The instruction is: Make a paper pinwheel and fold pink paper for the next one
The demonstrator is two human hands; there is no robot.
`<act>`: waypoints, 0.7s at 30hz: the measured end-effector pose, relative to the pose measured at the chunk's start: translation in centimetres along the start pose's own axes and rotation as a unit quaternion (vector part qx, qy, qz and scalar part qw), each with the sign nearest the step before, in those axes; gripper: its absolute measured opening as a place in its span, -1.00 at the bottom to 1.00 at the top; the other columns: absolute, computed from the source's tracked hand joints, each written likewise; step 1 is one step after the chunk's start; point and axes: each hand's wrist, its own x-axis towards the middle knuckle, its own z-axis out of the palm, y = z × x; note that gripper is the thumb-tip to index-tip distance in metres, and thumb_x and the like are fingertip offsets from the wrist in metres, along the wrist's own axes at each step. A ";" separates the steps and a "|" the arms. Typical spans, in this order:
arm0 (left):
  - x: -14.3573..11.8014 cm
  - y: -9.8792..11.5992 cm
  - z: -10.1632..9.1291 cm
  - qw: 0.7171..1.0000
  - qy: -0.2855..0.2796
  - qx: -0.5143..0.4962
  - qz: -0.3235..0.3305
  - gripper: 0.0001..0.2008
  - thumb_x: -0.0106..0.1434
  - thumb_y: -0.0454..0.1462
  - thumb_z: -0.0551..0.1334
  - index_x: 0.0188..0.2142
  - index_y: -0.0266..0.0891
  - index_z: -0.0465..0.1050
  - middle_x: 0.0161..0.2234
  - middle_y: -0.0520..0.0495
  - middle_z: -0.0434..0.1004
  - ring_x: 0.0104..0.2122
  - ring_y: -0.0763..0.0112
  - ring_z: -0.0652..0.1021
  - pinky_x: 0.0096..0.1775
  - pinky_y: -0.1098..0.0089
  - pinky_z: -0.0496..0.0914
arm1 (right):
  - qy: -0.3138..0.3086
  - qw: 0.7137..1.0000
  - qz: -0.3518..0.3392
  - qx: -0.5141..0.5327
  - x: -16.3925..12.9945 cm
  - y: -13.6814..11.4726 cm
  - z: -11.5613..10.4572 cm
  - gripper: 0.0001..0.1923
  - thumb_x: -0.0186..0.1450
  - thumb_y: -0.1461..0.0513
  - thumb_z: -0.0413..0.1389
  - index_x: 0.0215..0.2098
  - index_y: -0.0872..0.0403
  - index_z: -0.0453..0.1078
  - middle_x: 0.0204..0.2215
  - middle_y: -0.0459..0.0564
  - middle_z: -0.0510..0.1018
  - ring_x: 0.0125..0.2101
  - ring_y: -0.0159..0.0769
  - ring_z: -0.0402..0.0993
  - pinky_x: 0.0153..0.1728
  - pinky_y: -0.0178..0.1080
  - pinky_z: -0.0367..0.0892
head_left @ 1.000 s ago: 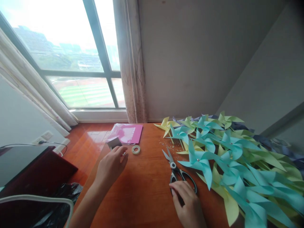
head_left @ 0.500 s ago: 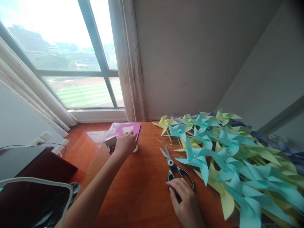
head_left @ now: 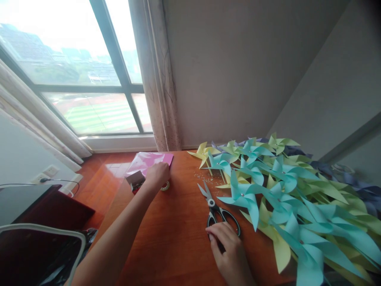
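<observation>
Table [head_left: 178, 230]: reddish-brown wood, glossy top. On it, far left: pink sheet [head_left: 145, 161] at the back edge; small box [head_left: 134, 182] just in front of it; tape roll [head_left: 165, 185] beside the box. Centre: scissors [head_left: 216, 212], blades apart, pointing away; small beads [head_left: 205, 176] scattered beyond the tips. Right half: pile of paper pinwheels [head_left: 282, 198], teal, yellow-green and purple, overlapping.

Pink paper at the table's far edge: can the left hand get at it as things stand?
Probably yes. The left hand is already at the near edge of the pink paper, over the tape roll, with nothing between them.
</observation>
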 end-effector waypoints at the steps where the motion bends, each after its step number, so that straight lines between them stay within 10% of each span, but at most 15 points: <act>1: 0.0 -0.2 -0.1 1.000 -0.001 0.010 -0.008 -0.63 0.37 -0.17 0.27 0.11 -0.28 0.41 0.07 -0.22 0.48 -0.03 0.15 0.56 -0.05 0.07 0.52 | 0.000 1.000 0.000 0.002 0.0 0.0 0.0 -0.75 0.39 0.40 -0.02 -0.17 -0.01 0.44 -0.31 0.00 0.60 -0.27 -0.17 0.54 -0.15 -0.13 0.47; 21: 0.3 0.3 1.7 0.993 0.067 0.059 -0.074 -0.68 0.40 -0.12 0.23 0.02 -0.28 0.46 -0.06 -0.15 0.56 -0.13 0.24 0.59 -0.08 0.11 0.52 | -0.004 1.000 -0.011 0.008 0.1 -0.2 -0.3 -0.73 0.36 0.46 0.00 -0.16 0.02 0.43 -0.30 -0.01 0.58 -0.26 -0.20 0.51 -0.18 -0.17 0.44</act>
